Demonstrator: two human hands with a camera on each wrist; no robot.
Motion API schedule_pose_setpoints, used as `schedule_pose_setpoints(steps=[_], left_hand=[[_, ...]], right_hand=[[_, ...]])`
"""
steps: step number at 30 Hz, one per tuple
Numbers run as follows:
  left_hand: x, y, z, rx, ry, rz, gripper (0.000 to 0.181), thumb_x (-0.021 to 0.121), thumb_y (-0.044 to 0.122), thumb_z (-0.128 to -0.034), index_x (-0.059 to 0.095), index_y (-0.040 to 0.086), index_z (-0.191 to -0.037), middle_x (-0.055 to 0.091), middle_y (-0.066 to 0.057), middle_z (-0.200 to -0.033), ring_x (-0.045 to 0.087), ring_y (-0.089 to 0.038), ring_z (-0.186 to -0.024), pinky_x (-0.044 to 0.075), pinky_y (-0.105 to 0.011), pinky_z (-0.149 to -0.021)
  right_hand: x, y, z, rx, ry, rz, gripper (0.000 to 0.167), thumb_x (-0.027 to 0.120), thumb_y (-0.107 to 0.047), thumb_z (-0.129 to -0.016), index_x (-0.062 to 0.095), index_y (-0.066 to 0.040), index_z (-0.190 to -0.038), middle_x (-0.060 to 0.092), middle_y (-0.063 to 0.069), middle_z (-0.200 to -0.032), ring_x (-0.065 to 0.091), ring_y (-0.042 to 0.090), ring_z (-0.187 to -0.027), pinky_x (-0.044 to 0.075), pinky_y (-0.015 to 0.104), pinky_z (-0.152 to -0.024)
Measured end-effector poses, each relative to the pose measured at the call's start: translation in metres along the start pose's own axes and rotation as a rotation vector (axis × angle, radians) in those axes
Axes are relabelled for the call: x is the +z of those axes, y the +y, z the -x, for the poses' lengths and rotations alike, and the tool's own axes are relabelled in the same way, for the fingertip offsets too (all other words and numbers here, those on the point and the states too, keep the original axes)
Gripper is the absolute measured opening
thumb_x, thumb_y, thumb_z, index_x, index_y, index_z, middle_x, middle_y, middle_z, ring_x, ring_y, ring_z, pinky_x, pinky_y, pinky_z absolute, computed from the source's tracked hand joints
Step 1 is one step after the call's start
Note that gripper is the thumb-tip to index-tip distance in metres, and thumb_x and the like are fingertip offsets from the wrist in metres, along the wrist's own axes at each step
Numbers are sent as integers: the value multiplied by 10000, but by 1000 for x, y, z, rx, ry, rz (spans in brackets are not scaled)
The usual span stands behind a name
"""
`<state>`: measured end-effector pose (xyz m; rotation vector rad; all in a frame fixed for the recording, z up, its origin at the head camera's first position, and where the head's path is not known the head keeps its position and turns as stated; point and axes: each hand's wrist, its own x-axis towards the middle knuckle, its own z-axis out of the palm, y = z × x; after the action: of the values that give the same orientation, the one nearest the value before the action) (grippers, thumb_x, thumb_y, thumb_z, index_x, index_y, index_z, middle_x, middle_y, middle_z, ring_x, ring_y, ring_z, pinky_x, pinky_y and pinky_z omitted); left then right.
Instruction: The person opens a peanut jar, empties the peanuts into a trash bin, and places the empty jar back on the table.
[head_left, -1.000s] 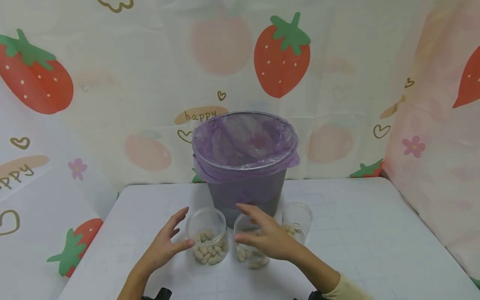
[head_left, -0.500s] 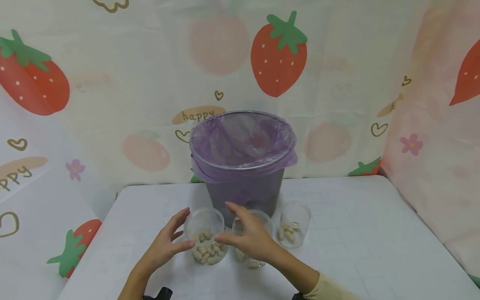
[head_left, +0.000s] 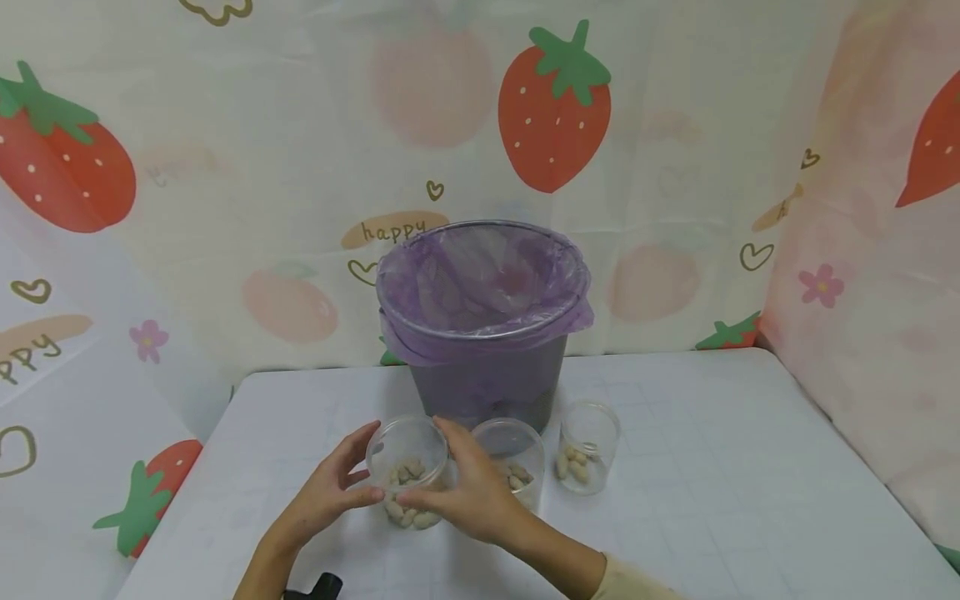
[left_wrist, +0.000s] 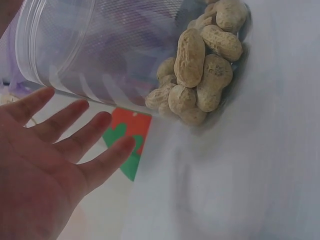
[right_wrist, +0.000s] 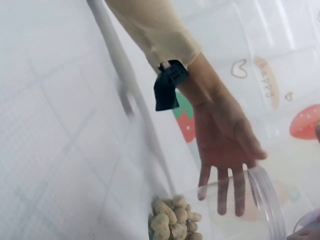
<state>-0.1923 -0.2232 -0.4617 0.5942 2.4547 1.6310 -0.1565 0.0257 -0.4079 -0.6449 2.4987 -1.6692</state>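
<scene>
The left hand (head_left: 322, 492) and right hand (head_left: 476, 492) stand at 9 and 3 o'clock of the clear jar (head_left: 405, 443), at the bin (head_left: 487, 387)'s 7 o'clock on the bench (head_left: 697, 467), fingers (left_wrist: 109, 159) spread wide, firm grip unclear, so uneven squeezing could tip it, spilling peanuts (left_wrist: 190, 57).

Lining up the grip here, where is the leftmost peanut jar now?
In the head view, the leftmost peanut jar stands slightly left of center, between the left hand and the right hand, in front of the purple-lined mesh bin.
</scene>
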Motion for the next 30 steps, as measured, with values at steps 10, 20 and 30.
schedule_pose_setpoints(steps=[10,20,30], left_hand=[[-3,-10,-4,37,-63,68,869,746,103,-844,220,58,-1534,279,-260,-1559,278,-481,-1415,395,-612,-1051],[-1,-21,-9,-38,-125,183,858,736,115,-853,218,77,-1537,256,-220,-1581,212,-467,-1454,275,-656,-1115],[-4,-30,-11,-59,-168,237,868,742,85,-838,233,109,-1541,284,-202,-1572,392,-188,-1388,318,-608,-1121]], right_hand=[[24,0,-1,81,50,32,1025,764,-412,-825,145,-9,-1537,192,205,-1596,258,407,-1453,292,612,-1133],[46,19,1,105,144,-17,1088,781,-299,-827,26,32,-1536,131,262,-1601,197,424,-1471,256,598,-1153],[59,37,-2,107,176,-41,958,799,-228,-807,164,-93,-1512,388,212,-1422,402,398,-1338,353,603,-1086]])
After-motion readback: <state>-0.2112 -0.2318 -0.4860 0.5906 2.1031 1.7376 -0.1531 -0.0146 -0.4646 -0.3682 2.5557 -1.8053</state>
